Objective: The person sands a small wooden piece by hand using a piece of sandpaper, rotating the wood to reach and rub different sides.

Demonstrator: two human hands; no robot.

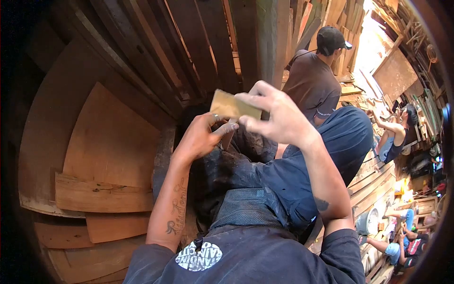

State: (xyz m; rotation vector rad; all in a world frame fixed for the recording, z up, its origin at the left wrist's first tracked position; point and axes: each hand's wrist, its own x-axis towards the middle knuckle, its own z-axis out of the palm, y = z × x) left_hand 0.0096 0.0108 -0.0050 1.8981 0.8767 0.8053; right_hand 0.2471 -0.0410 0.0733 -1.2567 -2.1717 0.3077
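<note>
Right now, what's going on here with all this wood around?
Someone's right hand is holding a small flat yellowish piece, and their left hand is at its lower edge. I can't tell what it's made of. A person in a dark cap is close by, turned away. Wooden boards stand beside them.

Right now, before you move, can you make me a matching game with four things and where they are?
1. flat tan piece
2. ring
3. dark cap
4. round white print

A. on a co-worker's head
B. on the dark T-shirt
C. up by the left hand and right hand together
D. on a left finger

Pairs: 1-C, 2-D, 3-A, 4-B
</note>
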